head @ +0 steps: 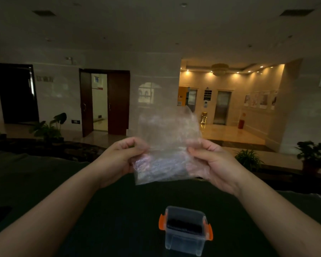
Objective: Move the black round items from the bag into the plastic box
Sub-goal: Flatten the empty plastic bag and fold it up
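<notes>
I hold a clear, crinkled plastic bag (165, 145) up in front of me with both hands. My left hand (122, 156) pinches its left edge and my right hand (209, 160) pinches its right edge. Nothing black shows inside the bag. Below the bag, on the dark table (82, 210), stands a small clear plastic box (185, 238) with orange clips on both sides and no lid on it. Dark items (183, 226) lie inside the box, too dim to tell their shape.
The dark table stretches left and right of the box. Behind it are potted plants (248, 158), wooden doors (104, 102) and a lit lift lobby (224, 106) at the back right.
</notes>
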### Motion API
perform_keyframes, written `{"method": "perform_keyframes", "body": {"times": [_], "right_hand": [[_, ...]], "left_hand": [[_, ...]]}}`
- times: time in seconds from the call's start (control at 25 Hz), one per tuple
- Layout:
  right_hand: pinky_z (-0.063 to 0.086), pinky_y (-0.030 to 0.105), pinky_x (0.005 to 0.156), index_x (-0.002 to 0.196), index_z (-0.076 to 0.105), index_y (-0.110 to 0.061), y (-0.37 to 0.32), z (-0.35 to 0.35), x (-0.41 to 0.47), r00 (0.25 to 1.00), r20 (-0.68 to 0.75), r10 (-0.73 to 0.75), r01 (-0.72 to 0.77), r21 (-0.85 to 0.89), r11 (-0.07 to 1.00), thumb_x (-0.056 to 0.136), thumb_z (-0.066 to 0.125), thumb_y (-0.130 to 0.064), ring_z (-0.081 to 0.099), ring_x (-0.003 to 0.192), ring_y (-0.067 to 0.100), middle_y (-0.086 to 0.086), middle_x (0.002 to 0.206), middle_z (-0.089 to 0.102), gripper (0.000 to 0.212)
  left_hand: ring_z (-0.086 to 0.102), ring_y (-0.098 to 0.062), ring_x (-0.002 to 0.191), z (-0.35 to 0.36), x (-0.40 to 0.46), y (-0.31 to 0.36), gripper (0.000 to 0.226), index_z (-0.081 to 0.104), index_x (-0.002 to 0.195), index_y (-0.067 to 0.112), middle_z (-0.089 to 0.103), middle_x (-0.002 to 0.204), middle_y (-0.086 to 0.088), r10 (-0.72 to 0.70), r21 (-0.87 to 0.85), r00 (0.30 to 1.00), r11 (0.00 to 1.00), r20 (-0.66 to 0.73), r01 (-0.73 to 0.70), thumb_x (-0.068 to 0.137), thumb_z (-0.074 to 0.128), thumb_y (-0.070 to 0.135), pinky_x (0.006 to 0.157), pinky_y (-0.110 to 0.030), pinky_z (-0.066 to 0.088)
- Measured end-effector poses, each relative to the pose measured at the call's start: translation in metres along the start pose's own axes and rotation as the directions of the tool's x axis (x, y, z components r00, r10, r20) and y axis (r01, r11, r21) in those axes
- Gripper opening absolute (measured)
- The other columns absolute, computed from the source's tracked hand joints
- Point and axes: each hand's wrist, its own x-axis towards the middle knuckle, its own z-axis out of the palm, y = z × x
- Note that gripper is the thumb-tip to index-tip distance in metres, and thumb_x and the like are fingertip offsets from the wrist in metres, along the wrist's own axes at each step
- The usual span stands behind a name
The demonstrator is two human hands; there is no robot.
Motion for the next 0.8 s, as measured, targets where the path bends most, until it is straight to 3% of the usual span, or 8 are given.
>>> {"method": "perform_keyframes", "body": {"times": [0.12, 0.2, 0.32, 0.4, 0.48, 0.6, 0.72, 0.8], "right_hand": [[0.06, 0.049, 0.087, 0.107, 0.08, -0.015, -0.002, 0.004, -0.006, 0.999, 0.048, -0.025, 0.023, 0.039, 0.999, 0.098, 0.055, -0.023, 0.069, 0.113, 0.039, 0.02, 0.12, 0.073, 0.027], [0.06, 0.049, 0.085, 0.094, 0.083, -0.018, -0.008, 0.011, -0.008, 0.996, 0.078, -0.051, 0.054, -0.043, 0.998, 0.097, 0.055, -0.036, 0.073, 0.105, 0.034, 0.017, 0.11, 0.076, 0.033], [0.061, 0.043, 0.083, 0.092, 0.079, -0.026, -0.016, 0.024, -0.003, 0.985, 0.164, -0.058, 0.131, -0.476, 0.87, 0.085, 0.077, -0.03, 0.074, 0.097, 0.022, 0.005, 0.108, 0.074, 0.009], [0.061, 0.037, 0.077, 0.098, 0.075, -0.03, -0.022, 0.037, 0.0, 0.977, 0.215, -0.004, 0.129, -0.571, 0.811, 0.08, 0.082, -0.015, 0.074, 0.097, 0.022, 0.003, 0.112, 0.071, 0.024], [0.062, 0.034, 0.073, 0.109, 0.07, -0.032, -0.021, 0.05, 0.003, 0.971, 0.236, -0.018, 0.155, -0.576, 0.802, 0.082, 0.082, -0.01, 0.075, 0.094, 0.022, 0.002, 0.108, 0.074, 0.037], [0.063, 0.037, 0.079, 0.119, 0.065, -0.036, -0.013, 0.065, 0.006, 0.986, 0.055, -0.159, 0.167, -0.428, 0.888, 0.081, 0.081, -0.043, 0.076, 0.093, 0.016, -0.005, 0.103, 0.078, 0.041], [0.058, 0.044, 0.092, 0.128, 0.065, -0.03, 0.002, 0.063, 0.0, 0.999, 0.034, 0.003, 0.005, -0.234, 0.972, 0.076, 0.076, -0.064, 0.072, 0.109, 0.024, 0.002, 0.118, 0.075, 0.063], [0.059, 0.038, 0.088, 0.122, 0.071, -0.031, 0.019, 0.065, -0.01, 0.99, 0.1, 0.095, -0.061, -0.298, 0.953, 0.082, 0.078, -0.053, 0.072, 0.11, 0.022, 0.001, 0.119, 0.076, 0.047]], "left_hand": [[0.074, -0.029, 0.094, 0.0, -0.004, 0.001, 0.031, 0.072, 0.089, 0.01, 0.068, 0.112, -0.016, 0.008, 0.016, 0.999, 1.0, 0.038, -0.009, 0.099, 0.05, 0.029, 0.071, -0.038, 0.061], [0.072, -0.027, 0.092, -0.001, -0.007, 0.002, 0.039, 0.071, 0.082, 0.014, 0.071, 0.099, -0.011, 0.031, 0.056, 0.998, 0.998, 0.054, -0.034, 0.091, 0.047, 0.042, 0.073, -0.039, 0.058], [0.073, -0.024, 0.101, -0.003, -0.011, 0.009, 0.03, 0.073, 0.105, 0.027, 0.076, 0.105, -0.001, 0.043, 0.239, 0.992, 0.968, 0.118, -0.07, 0.085, 0.065, 0.048, 0.083, -0.039, 0.059], [0.073, -0.025, 0.106, 0.001, -0.015, 0.015, 0.036, 0.071, 0.118, 0.028, 0.075, 0.116, -0.002, -0.053, 0.37, 0.964, 0.928, 0.261, -0.049, 0.084, 0.077, 0.039, 0.084, -0.034, 0.06], [0.074, -0.026, 0.105, 0.008, -0.017, 0.017, 0.029, 0.075, 0.111, 0.021, 0.076, 0.113, -0.007, -0.12, 0.437, 0.931, 0.898, 0.344, -0.045, 0.084, 0.081, 0.032, 0.082, -0.032, 0.061], [0.075, -0.024, 0.102, 0.013, -0.024, 0.016, 0.026, 0.078, 0.102, 0.019, 0.078, 0.108, -0.007, -0.083, 0.337, 0.967, 0.942, 0.241, -0.003, 0.078, 0.082, 0.029, 0.078, -0.03, 0.061], [0.075, -0.028, 0.103, 0.011, -0.026, 0.009, 0.047, 0.068, 0.121, 0.014, 0.077, 0.112, -0.009, -0.045, 0.119, 0.997, 0.992, 0.061, 0.037, 0.077, 0.08, 0.028, 0.079, -0.039, 0.062], [0.075, -0.03, 0.103, 0.012, -0.026, 0.004, 0.046, 0.066, 0.123, 0.012, 0.077, 0.112, -0.011, -0.027, 0.09, 0.999, 0.996, 0.036, 0.023, 0.081, 0.078, 0.026, 0.082, -0.044, 0.061]]}}
